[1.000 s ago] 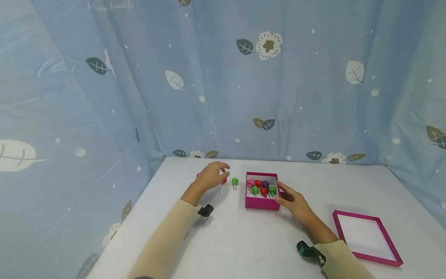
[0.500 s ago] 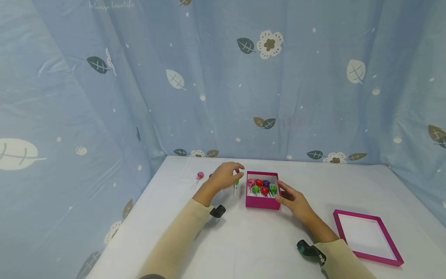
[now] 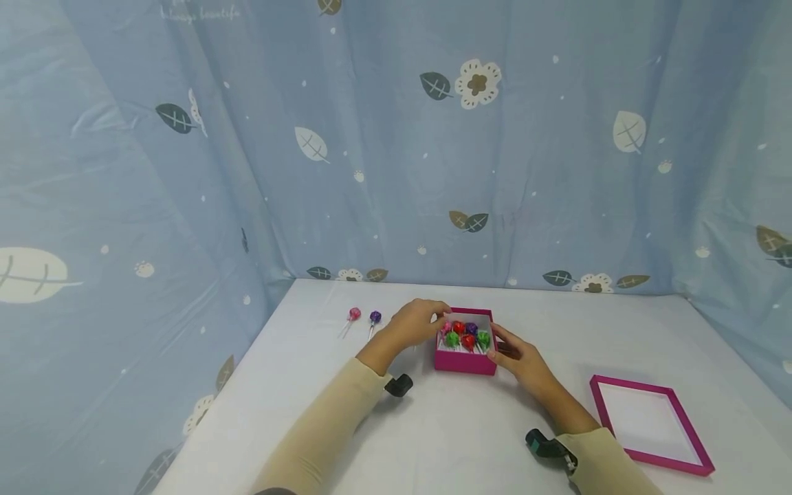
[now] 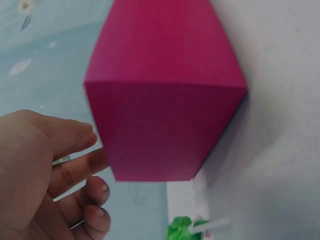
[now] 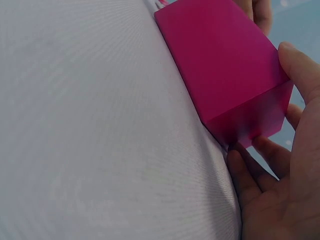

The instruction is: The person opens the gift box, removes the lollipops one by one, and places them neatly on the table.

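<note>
A magenta box [image 3: 465,362] stands on the white table, with several wrapped lollipops [image 3: 468,341] in red, green, purple and pink inside. Over the box's left rim reaches my left hand [image 3: 416,324], fingers loosely bent; no lollipop shows in it. In the left wrist view its fingertips are at the box's open edge. My right hand [image 3: 526,359] holds the box's right side, thumb at the front upper edge and fingers against the side wall. A green lollipop [image 4: 181,229] lies on the table left of the box, hidden by my left arm in the head view.
Loose lollipops, one pink [image 3: 354,313] and one purple [image 3: 375,317], lie at the table's back left. To the right, the box's lid [image 3: 668,458] rests with its white inside facing up. A blue patterned curtain [image 3: 396,172] borders the table behind and on the sides.
My left hand has moved right, from above the loose lollipops to the box's left rim. The pink and purple lollipops have come into view behind it. My right hand stays at the box.
</note>
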{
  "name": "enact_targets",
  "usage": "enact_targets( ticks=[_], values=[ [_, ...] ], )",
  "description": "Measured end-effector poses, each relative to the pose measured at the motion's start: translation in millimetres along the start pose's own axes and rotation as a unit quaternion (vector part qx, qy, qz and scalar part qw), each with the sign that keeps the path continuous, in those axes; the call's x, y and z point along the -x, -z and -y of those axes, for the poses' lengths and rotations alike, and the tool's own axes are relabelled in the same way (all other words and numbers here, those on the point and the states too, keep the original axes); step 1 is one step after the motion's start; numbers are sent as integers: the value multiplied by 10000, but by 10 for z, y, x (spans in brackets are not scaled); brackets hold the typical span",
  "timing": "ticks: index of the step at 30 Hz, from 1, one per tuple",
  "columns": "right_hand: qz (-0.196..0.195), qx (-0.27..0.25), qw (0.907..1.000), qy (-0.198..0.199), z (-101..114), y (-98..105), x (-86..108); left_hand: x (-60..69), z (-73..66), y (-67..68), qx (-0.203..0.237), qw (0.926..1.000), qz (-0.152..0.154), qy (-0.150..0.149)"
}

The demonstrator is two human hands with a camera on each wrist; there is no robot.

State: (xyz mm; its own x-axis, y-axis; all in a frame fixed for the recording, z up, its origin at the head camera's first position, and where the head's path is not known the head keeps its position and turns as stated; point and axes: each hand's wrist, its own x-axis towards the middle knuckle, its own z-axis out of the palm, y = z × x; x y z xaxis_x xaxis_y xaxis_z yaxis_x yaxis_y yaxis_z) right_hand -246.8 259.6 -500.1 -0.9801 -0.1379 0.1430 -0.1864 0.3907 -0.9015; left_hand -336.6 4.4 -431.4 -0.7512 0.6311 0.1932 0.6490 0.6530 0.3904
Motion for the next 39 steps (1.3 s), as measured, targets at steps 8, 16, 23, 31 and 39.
enact_targets(
  ticks=[8,16,23,31,39],
  values=[
    [6,-112,9999,-43,0,0,3,-41,-54,-130,-124,9989,440,62],
    [22,-150,9998,-92,23,-1,18,-81,-122,-153,-299,9956,802,379],
    [35,-144,9998,-134,34,-5,23,-173,-201,-176,-699,9905,1009,613],
    [54,-158,9998,-106,193,-2,64,-216,-262,-225,-1155,9843,1008,879],
    [12,-163,9998,-105,36,-10,21,-220,-300,-242,-1308,9799,1105,1026]
  ],
)
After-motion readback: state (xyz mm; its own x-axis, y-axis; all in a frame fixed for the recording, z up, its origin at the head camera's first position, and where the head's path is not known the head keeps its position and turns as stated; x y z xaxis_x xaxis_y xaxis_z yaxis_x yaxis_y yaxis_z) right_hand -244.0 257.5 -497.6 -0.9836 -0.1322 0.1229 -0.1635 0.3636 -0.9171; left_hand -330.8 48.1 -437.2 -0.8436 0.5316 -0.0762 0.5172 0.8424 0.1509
